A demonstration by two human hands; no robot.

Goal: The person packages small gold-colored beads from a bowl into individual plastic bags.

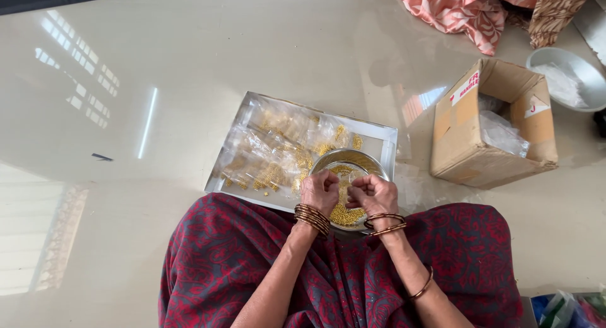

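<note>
My left hand (pixel 320 190) and my right hand (pixel 373 192) are held close together over a round steel bowl (pixel 374 163) that holds small golden beads (pixel 345 214). Both hands have their fingers curled in, pinching something too small to make out. Copper-coloured bangles ring both wrists. The bowl rests on a flat steel tray (pixel 386 142) on the floor in front of my lap. Several small clear plastic packets (pixel 268 148) with golden beads inside lie spread over the tray's left part.
An open cardboard box (pixel 470 142) with clear plastic bags inside stands right of the tray. A white basin (pixel 571 76) sits at the far right. Patterned pink cloth (pixel 470 9) lies at the top. Colourful packets (pixel 565 306) show at the bottom right. The floor is glossy beige tile.
</note>
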